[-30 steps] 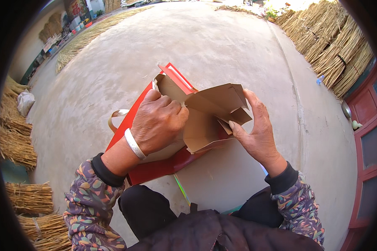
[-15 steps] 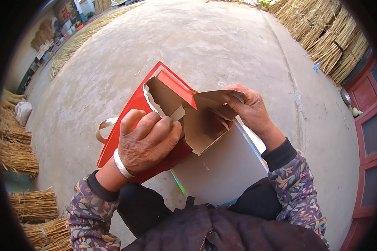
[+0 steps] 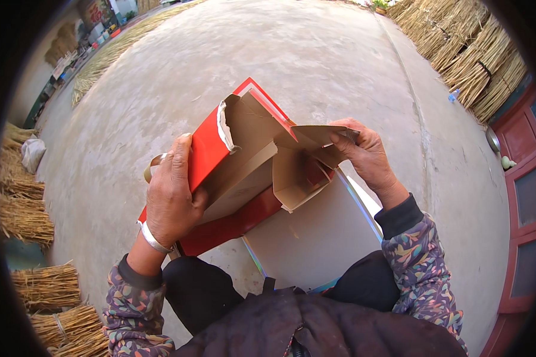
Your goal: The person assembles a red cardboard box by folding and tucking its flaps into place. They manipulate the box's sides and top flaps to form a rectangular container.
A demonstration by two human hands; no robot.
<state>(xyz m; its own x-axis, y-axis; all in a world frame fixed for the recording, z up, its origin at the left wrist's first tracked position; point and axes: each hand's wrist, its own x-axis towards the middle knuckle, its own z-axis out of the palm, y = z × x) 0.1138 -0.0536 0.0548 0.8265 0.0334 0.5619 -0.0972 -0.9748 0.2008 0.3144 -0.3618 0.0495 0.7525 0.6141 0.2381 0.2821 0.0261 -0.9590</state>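
Observation:
A red cardboard box point(image 3: 211, 138) with bare brown inner sides is tilted in front of my knees. Its near side gapes, and one edge is torn and whitish. My left hand point(image 3: 175, 184), with a silver bangle at the wrist, grips the red outer wall on the left, fingers over the outside and thumb on the inner side. My right hand point(image 3: 363, 152) pinches a folded brown cardboard flap point(image 3: 315, 134) between thumb and fingers. Behind my left fingers shows part of a gold-coloured ribbon handle point(image 3: 153, 166).
A flat grey panel point(image 3: 315, 238) with shiny edges lies below the box, between my knees. Bundles of dry stalks stand at the left point(image 3: 44, 288) and far right point(image 3: 464, 47). A red door point(image 3: 525, 208) is along the right side, with a metal basin point(image 3: 492, 138) beside it.
My left hand has shifted from the torn inner edge to the red wall farther left. The box has swung more open, showing more of its inside. My right hand still pinches the flap.

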